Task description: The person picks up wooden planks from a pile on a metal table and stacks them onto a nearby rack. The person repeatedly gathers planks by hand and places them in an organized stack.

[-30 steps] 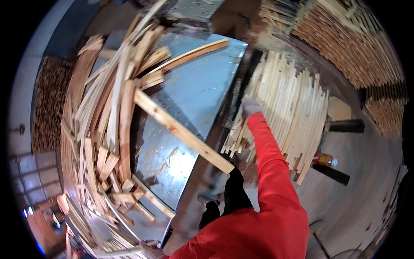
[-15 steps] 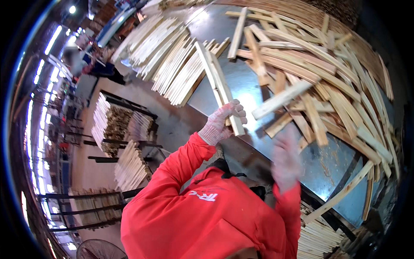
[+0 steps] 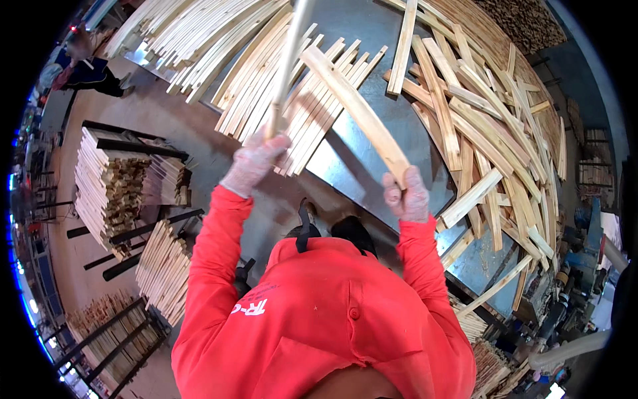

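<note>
My left hand (image 3: pixel 256 159), in a pale work glove, is closed round the lower end of a wooden strip (image 3: pixel 290 63) that points up and away and is blurred. My gloved right hand (image 3: pixel 410 196) grips the near end of a second, wider wooden strip (image 3: pixel 359 106). This one slants away to the left over the metal table (image 3: pixel 352 149). Beneath the two held pieces lies a row of strips (image 3: pixel 319 100) side by side, overhanging the table's edge. To the right of my right hand is a jumbled heap of loose strips (image 3: pixel 488 126).
More strips (image 3: pixel 199 40) lie in rows at the far left of the table. Racks with stacked wood (image 3: pixel 123 189) stand on the floor to my left. Another person (image 3: pixel 93 73) is at the far left. Machinery and a hose (image 3: pixel 571 349) are at the right.
My left hand has moved left, from holding strips over the table's edge to raising one strip. My right hand, blurred near the heap before, now grips a strip. The view has shifted.
</note>
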Tool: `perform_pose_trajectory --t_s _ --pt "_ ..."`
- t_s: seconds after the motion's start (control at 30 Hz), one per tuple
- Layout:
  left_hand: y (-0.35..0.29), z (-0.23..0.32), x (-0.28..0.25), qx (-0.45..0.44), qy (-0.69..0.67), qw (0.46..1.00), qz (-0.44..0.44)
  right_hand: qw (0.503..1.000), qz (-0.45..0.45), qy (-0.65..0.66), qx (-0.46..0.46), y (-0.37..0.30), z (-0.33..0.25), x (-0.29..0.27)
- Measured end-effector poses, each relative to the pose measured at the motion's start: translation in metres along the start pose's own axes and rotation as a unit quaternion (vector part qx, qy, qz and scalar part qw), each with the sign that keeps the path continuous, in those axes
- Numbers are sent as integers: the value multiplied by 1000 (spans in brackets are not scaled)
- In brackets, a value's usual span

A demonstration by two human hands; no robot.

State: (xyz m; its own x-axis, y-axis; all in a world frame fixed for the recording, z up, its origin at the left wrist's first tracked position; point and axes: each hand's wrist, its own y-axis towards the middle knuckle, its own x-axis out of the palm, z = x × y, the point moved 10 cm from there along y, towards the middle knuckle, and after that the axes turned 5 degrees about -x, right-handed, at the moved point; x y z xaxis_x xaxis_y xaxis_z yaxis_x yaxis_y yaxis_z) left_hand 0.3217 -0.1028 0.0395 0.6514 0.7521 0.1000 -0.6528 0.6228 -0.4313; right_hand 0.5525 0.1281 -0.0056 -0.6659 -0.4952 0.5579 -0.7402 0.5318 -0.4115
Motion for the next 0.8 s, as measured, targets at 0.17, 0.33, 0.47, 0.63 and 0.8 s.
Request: perform_pose_trajectory --t_s 0.17,0.33,0.47,0.63,0.8 --pt "11 59 -129 77 83 987 116 965 -39 -249 -78 76 -90 7" --pt "31 78 -126 4 80 997 17 937 -218 -244 -121 165 -129 71" --pt "17 55 9 -68 -24 967 -243 923 -279 -249 -90 233 -93 149" --pt "-1 40 86 -188 -347 877 -275 975 -197 -103 -3 263 -42 193" --pt "46 33 47 -192 330 917 -113 982 -153 -20 -112 159 2 227"
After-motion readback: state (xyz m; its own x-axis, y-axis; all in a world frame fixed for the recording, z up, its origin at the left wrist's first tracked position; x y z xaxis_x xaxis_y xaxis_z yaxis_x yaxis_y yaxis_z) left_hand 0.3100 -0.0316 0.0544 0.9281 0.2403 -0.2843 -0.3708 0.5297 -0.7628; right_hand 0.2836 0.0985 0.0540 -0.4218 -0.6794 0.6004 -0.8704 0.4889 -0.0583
